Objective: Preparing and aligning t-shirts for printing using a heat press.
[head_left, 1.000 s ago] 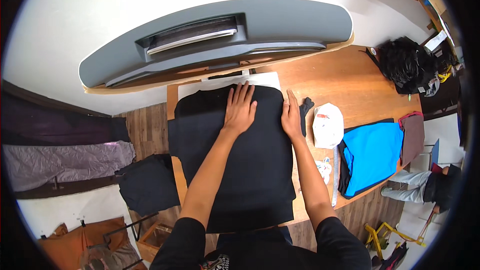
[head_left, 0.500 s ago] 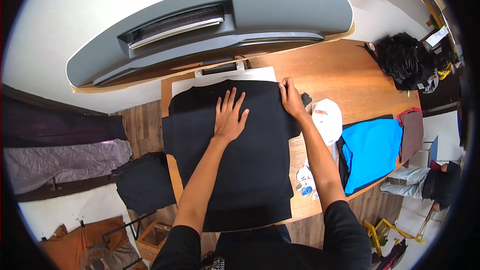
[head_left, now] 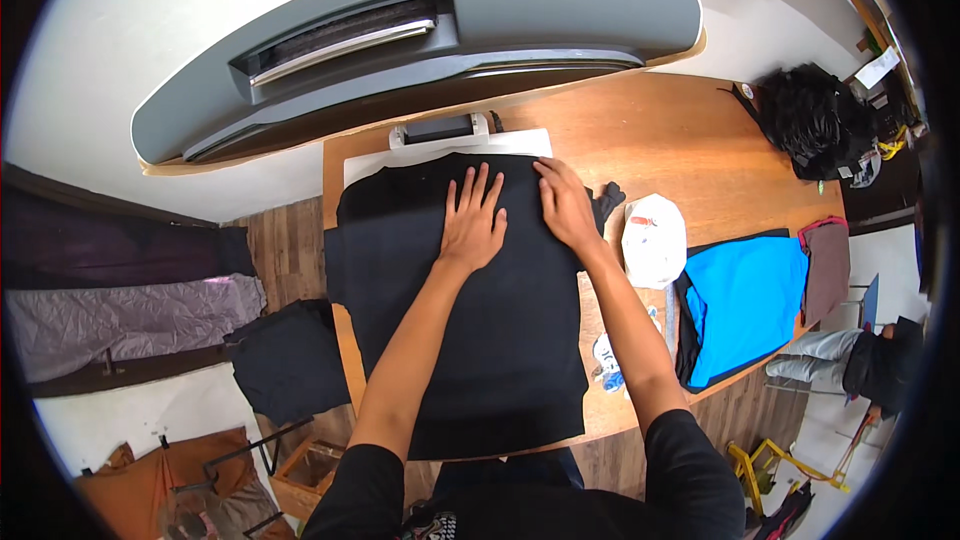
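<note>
A black garment (head_left: pixel 480 340) lies spread flat over the white platen (head_left: pixel 520 143) of a press on the wooden table (head_left: pixel 680 140). My left hand (head_left: pixel 472 220) rests flat on the garment's upper middle, fingers spread. Beside it, my right hand (head_left: pixel 566 204) presses flat on the garment near its upper right edge, fingers apart. Neither hand holds anything. The grey upper part of the heat press (head_left: pixel 420 40) hangs over the far edge of the table.
A white cap (head_left: pixel 653 238) lies right of the garment, then a blue cloth (head_left: pixel 745 300) and a brown one (head_left: pixel 826 270). A black bag (head_left: pixel 805 120) sits at the table's far right. Dark and grey clothes (head_left: pixel 130 315) hang at left.
Both hands have slid over the garment: the left one down and left then back up toward the middle, the right one up toward the top edge. The view has shifted slightly.
</note>
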The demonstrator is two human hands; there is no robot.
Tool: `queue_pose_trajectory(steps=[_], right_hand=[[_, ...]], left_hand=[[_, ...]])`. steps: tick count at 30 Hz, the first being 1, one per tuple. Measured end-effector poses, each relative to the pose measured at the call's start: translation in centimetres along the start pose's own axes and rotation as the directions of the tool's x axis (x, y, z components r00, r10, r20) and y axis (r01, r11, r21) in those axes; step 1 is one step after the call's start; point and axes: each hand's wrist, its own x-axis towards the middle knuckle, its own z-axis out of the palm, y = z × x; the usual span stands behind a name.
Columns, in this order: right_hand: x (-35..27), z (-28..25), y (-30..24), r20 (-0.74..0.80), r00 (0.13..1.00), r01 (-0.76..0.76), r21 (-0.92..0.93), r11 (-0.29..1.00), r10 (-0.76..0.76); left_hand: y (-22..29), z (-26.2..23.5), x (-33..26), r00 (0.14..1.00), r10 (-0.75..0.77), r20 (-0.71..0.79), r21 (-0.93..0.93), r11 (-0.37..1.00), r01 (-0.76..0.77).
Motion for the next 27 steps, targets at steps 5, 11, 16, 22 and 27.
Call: queue_pose_trajectory(steps=[5, 11, 16, 22, 27], right_hand=[[-0.7, -0.1, -3.0, 0.16, 0.972, -0.143, -0.178, 0.974, 0.172], [-5.8, 0.9, -7.8, 0.117, 0.984, -0.081, -0.392, 0.916, 0.137], [-10.6, 0.6, -6.0, 0.078, 0.91, -0.396, -0.127, 0.909, 0.407], [-10.4, -0.5, -2.1, 0.287, 0.72, -0.694, 0.311, 0.65, 0.632], [-10.8, -0.8, -1.8, 0.123, 0.824, -0.563, 0.293, 0.773, 0.554]], left_hand=[[-0.2, -0.2, -0.2, 0.999, -0.018, 0.044, -0.14, 0.99, 0.024], [-0.9, -0.5, -6.4, 0.994, -0.073, -0.078, -0.027, 0.997, 0.071], [-4.9, -2.4, -16.1, 0.923, -0.278, -0.265, 0.179, 0.927, 0.33], [-6.3, -2.7, -18.0, 0.89, -0.42, -0.179, 0.116, 0.889, 0.443], [-6.1, -3.1, -17.9, 0.879, -0.468, -0.092, 0.104, 0.873, 0.476]])
